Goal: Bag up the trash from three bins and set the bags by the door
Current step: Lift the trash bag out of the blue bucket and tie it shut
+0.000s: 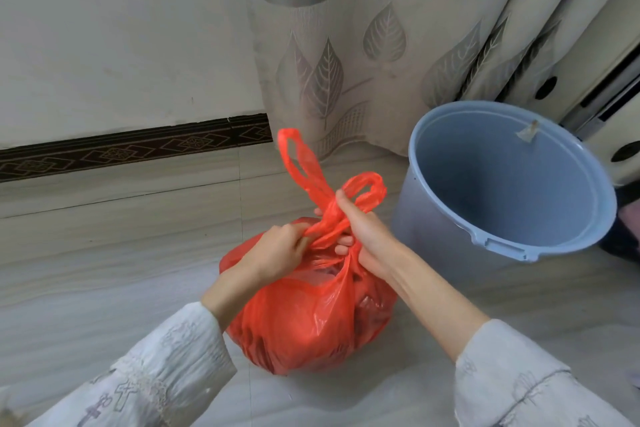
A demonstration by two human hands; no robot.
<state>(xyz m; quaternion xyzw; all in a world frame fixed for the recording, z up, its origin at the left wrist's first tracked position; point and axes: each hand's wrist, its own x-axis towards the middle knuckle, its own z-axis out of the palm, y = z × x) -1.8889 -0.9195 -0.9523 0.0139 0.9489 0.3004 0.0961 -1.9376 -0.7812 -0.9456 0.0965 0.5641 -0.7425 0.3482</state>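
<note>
The fingers of the left hand (277,248) are curled tight around one twisted handle of the bulging red thin-plastic trash bag (311,315), pinching it right at the neck, while the right hand (360,236) grips the other handle from the opposite side, thumb up along the strip and the other fingers tucked under the crossing. The bag sits on the pale, wood-grain tiled floor (104,253) directly in front of the person, and its two handle loops (301,163) stand up toward twelve o'clock, one tall and one flopping toward one o'clock. At two o'clock of the bag, just beside it, stands a round pale-blue plastic bin (433,218), tipped slightly and seemingly emptied, apart from a scrap stuck near its far rim. By my reckoning the knot is half made; to finish it well, both hands should pull the handles apart evenly and low, close to the neck, since this film is thin, crinkly and likely to stretch or tear if yanked. The plastic is glossy and creased, dark lumps showing through it. Behind, at twelve o'clock, hangs a beige woven curtain with a grey leaf pattern (346,62); at ten o'clock a dark patterned skirting board (121,149) runs below a white wall.
</note>
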